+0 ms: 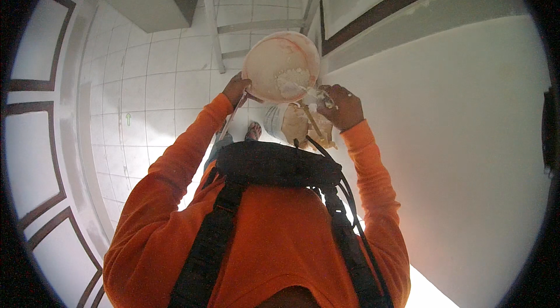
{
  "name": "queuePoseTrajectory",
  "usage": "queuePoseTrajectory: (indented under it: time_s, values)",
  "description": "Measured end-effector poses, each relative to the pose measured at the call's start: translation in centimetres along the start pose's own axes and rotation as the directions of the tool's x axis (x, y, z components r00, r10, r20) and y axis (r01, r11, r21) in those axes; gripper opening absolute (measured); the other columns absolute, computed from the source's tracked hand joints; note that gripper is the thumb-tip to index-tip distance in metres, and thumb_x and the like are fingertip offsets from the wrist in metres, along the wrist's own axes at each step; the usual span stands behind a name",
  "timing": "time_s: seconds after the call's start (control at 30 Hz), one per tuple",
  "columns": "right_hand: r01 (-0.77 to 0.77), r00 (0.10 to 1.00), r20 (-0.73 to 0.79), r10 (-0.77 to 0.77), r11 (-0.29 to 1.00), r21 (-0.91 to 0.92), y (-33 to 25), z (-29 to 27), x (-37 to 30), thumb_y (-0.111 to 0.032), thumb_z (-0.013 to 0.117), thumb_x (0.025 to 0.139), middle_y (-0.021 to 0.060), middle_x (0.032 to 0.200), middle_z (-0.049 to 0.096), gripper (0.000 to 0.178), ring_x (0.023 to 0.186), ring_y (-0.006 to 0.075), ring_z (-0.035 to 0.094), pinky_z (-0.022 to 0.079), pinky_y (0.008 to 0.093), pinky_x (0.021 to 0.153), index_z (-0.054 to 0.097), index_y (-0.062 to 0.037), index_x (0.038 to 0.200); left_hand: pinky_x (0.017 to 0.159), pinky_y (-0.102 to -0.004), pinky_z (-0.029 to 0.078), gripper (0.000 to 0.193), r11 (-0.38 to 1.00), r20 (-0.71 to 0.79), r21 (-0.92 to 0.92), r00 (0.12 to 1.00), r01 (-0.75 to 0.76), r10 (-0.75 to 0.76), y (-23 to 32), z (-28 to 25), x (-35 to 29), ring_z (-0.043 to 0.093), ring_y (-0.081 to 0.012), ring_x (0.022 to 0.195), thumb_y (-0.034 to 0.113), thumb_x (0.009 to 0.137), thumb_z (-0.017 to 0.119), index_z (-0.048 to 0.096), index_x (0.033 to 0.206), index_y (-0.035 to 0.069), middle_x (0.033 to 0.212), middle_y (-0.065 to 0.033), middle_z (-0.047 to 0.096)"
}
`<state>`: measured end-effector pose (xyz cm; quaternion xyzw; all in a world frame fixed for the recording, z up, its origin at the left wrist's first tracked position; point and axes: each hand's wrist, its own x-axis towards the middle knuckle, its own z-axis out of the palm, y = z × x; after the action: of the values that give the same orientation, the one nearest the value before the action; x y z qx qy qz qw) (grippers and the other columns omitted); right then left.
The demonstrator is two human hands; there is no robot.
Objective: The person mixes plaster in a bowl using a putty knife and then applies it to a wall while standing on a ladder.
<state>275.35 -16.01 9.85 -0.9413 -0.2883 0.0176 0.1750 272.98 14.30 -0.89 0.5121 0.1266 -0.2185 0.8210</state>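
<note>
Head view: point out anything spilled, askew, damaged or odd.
The right hand looks messy: white material is smeared on its fingers, beside the round pale container holding lumpy white stuff. Below it, the brown-and-white bag looks crumpled and ragged. Both look like ordinary mess.

Both orange-sleeved arms (189,139) reach forward, elbows outward, left hand (236,90) and right hand (343,107) curled in grips.

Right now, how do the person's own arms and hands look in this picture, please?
Both arms are covered by long orange sleeves that reach the wrists. The left hand and the right hand wear no gloves; the right one shows whitish spots. Black straps lie over the orange top.
</note>
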Motion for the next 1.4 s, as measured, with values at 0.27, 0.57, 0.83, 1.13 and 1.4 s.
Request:
queuePoseTrajectory:
  time_s: [0.27,0.57,0.83,1.13,1.4]
  values:
    - [0.071,0.984,-0.152,-0.093,0.987,-0.145,0.7,-0.3,2.0,-0.023,0.066,0.068,0.0085,0.088,0.060,0.037,0.079,0.0265,0.061,0.051,0.0367,0.065,0.059,-0.0114,0.102,0.052,-0.0360,0.059,0.045,0.989,-0.019,-0.130,0.998,-0.068,0.066,-1.2,0.0,-0.6,0.065,-0.0328,0.069,0.013,0.082,0.045,0.035,0.123,-0.003,0.107,-0.0216,0.056]
    - [-0.012,1.000,0.001,0.012,1.000,0.001,-3.2,1.4,1.4,-0.024,0.068,0.069,0.0117,0.087,0.060,0.037,0.083,0.0289,0.061,0.051,0.0388,0.069,0.058,-0.0088,0.101,0.072,-0.0503,0.056,0.047,0.983,-0.050,-0.164,0.996,-0.084,0.076,-3.2,-1.5,0.3,0.058,-0.0371,0.097,0.012,0.081,0.047,0.034,0.125,-0.002,0.118,-0.0188,0.049]
    - [-0.098,0.970,0.219,0.106,0.994,-0.043,-3.6,-0.3,3.4,-0.025,0.071,0.064,0.0149,0.105,0.062,0.047,0.092,0.0323,0.060,0.049,0.0391,0.079,0.059,-0.0077,0.106,0.073,-0.0499,0.056,0.047,0.979,-0.038,-0.196,0.998,-0.063,0.057,-2.6,-1.6,0.3,0.056,-0.0395,0.099,0.009,0.079,0.044,0.034,0.123,-0.004,0.119,-0.0206,0.047]
    - [0.079,0.988,-0.108,-0.107,0.969,-0.236,-1.8,1.1,4.5,-0.022,0.068,0.067,0.0087,0.085,0.056,0.039,0.080,0.0273,0.059,0.051,0.0383,0.065,0.058,-0.0100,0.103,0.070,-0.0477,0.057,0.049,0.962,-0.025,-0.222,0.987,-0.159,0.157,-4.0,-1.5,1.4,0.057,-0.0376,0.096,0.010,0.077,0.046,0.034,0.122,-0.003,0.117,-0.0201,0.047]
    - [0.179,0.984,0.050,-0.172,0.937,-0.300,-3.9,3.5,3.6,-0.021,0.067,0.068,0.0098,0.094,0.054,0.040,0.089,0.0256,0.057,0.052,0.0382,0.069,0.058,-0.0113,0.106,0.070,-0.0483,0.057,0.052,0.951,-0.096,-0.272,0.988,-0.144,0.122,-3.9,-0.8,1.2,0.058,-0.0378,0.094,0.012,0.074,0.050,0.034,0.119,-0.008,0.113,-0.0213,0.048]
